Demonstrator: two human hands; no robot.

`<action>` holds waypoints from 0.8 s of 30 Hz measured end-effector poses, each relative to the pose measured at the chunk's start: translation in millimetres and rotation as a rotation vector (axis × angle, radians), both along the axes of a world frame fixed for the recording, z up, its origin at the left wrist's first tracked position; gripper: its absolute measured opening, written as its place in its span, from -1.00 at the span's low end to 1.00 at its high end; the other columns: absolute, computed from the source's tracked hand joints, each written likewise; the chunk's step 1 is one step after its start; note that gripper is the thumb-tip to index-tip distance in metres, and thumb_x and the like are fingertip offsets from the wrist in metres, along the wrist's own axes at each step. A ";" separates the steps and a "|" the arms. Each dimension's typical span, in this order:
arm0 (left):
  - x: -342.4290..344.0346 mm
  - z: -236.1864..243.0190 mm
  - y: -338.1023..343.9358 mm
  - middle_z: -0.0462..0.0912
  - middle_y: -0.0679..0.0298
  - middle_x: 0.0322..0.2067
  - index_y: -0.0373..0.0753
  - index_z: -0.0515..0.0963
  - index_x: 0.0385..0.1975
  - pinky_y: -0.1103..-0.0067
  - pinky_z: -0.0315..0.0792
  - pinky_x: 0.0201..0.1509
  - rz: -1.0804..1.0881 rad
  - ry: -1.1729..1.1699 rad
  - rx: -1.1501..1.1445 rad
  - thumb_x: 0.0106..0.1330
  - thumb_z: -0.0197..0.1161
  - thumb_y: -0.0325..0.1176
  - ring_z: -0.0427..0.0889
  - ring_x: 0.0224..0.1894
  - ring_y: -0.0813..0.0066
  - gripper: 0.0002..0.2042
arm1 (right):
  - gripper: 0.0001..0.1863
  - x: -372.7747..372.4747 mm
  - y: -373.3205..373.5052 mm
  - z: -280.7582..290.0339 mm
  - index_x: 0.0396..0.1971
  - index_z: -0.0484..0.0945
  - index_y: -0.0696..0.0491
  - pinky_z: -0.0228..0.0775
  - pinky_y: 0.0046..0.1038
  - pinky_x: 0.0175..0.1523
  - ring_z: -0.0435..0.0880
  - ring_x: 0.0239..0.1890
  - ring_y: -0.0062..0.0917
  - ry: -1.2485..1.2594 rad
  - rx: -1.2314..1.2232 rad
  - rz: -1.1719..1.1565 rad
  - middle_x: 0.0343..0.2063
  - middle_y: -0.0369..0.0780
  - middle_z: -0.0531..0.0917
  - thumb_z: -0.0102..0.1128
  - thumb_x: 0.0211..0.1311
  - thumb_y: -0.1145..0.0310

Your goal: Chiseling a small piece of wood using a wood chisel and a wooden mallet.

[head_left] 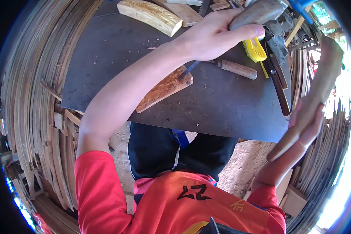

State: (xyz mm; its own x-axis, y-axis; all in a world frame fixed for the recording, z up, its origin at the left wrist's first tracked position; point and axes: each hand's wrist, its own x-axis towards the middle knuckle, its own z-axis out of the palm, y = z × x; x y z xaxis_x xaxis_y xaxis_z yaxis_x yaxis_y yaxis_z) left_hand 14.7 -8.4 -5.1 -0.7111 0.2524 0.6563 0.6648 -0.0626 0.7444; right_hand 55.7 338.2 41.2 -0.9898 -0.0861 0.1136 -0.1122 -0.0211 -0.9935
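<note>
My left hand (pixel 212 37) stretches across the table, closed around the thick grey-brown handle (pixel 257 17) of what looks like a chisel. Below the wrist a narrow steel blade (pixel 188 71) comes out, its tip at the end of a reddish-brown wood block (pixel 165 89). My forearm hides part of that block, and the wrist covers the link between handle and blade. Raised off the table's right side, my right hand (pixel 310 126) grips a long, slightly bent wooden club (pixel 316 87), its thick end upward.
The dark table (pixel 113 50) bears a pale shaped wood piece (pixel 150 15), a wooden-handled tool (pixel 238 69), a yellow brush (pixel 254 50) and long dark strips (pixel 279 85) at its right edge. Stacked boards (pixel 31 97) stand left; more sticks (pixel 323 144) lean right.
</note>
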 end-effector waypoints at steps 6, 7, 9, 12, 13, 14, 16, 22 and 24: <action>13.5 2.5 6.9 0.53 0.40 -0.41 -0.33 0.42 0.28 0.64 0.31 -0.36 0.033 -0.171 -0.020 0.55 0.14 0.00 0.42 -0.42 0.68 -0.46 | -0.38 -6.6 -12.6 22.4 -0.15 0.42 0.28 0.21 -0.54 -0.67 0.42 -0.76 -0.53 0.094 0.290 0.056 -0.52 -0.11 0.51 -0.14 0.53 -0.13; 15.4 3.5 6.9 0.53 0.39 -0.41 -0.33 0.43 0.26 0.63 0.32 -0.34 0.037 -0.187 -0.025 0.55 0.15 0.01 0.43 -0.41 0.68 -0.47 | -0.38 -4.2 -25.0 27.8 -0.13 0.42 0.29 0.21 -0.54 -0.67 0.42 -0.76 -0.54 0.126 0.427 0.065 -0.53 -0.12 0.51 -0.12 0.53 -0.11; 17.3 5.9 7.5 0.55 0.38 -0.41 -0.33 0.47 0.22 0.62 0.34 -0.30 0.036 -0.216 -0.034 0.53 0.16 0.03 0.44 -0.39 0.66 -0.47 | -0.42 -8.6 -27.7 29.5 -0.05 0.43 0.27 0.23 -0.53 -0.64 0.42 -0.75 -0.54 0.137 0.388 0.094 -0.53 -0.12 0.51 -0.14 0.56 -0.07; 19.1 9.5 7.8 0.57 0.36 -0.40 -0.33 0.52 0.17 0.60 0.37 -0.24 0.053 -0.245 -0.053 0.51 0.19 0.06 0.47 -0.35 0.64 -0.47 | -0.46 -23.5 -26.9 26.7 -0.04 0.45 0.22 0.30 -0.52 -0.56 0.45 -0.69 -0.54 0.133 0.167 0.100 -0.52 -0.13 0.52 -0.16 0.58 -0.05; 23.1 9.3 5.2 0.58 0.36 -0.40 -0.33 0.54 0.15 0.60 0.38 -0.22 0.081 -0.266 -0.073 0.50 0.20 0.07 0.47 -0.34 0.64 -0.47 | -0.47 -29.0 -37.2 20.3 -0.05 0.46 0.21 0.34 -0.51 -0.52 0.47 -0.65 -0.54 0.133 0.095 0.077 -0.51 -0.13 0.53 -0.16 0.58 -0.05; 24.8 10.2 4.3 0.59 0.35 -0.39 -0.33 0.56 0.14 0.59 0.39 -0.20 0.091 -0.285 -0.079 0.49 0.20 0.08 0.48 -0.33 0.63 -0.47 | -0.46 -27.6 -53.0 20.8 -0.07 0.47 0.21 0.35 -0.51 -0.50 0.48 -0.64 -0.54 0.177 0.071 0.062 -0.50 -0.13 0.54 -0.15 0.58 -0.05; 23.0 13.8 7.4 0.60 0.34 -0.39 -0.32 0.59 0.10 0.58 0.41 -0.16 0.071 -0.296 -0.063 0.48 0.22 0.10 0.50 -0.30 0.62 -0.46 | -0.44 -18.6 -60.4 37.1 -0.06 0.47 0.22 0.32 -0.55 -0.48 0.47 -0.60 -0.58 0.108 0.094 0.055 -0.41 -0.15 0.58 -0.11 0.57 -0.08; 13.6 -1.7 15.4 0.73 0.20 -0.14 -0.36 0.54 0.18 0.56 0.49 0.08 -0.017 -0.203 0.068 0.47 0.25 0.05 0.63 -0.05 0.57 -0.44 | -0.49 -30.5 -48.9 63.2 -0.16 0.49 0.16 0.21 -0.64 -0.55 0.42 -0.64 -0.68 0.094 0.320 0.102 -0.48 -0.23 0.56 -0.07 0.57 -0.07; 13.2 -1.3 17.5 0.73 0.19 -0.12 -0.38 0.53 0.19 0.57 0.50 0.08 -0.042 -0.245 0.053 0.47 0.25 0.05 0.63 -0.03 0.57 -0.43 | -0.49 -26.2 -50.6 63.8 -0.14 0.50 0.16 0.20 -0.65 -0.56 0.40 -0.65 -0.69 0.151 0.391 0.061 -0.52 -0.26 0.54 -0.06 0.56 -0.08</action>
State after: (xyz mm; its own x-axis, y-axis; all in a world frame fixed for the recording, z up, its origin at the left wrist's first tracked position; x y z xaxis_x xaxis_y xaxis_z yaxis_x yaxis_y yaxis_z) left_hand 27.9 9.1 -6.4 -0.8401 0.2548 0.4789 0.4610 -0.1299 0.8778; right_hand 29.5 287.6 104.9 -0.9561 -0.2100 0.2042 -0.2677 0.3434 -0.9002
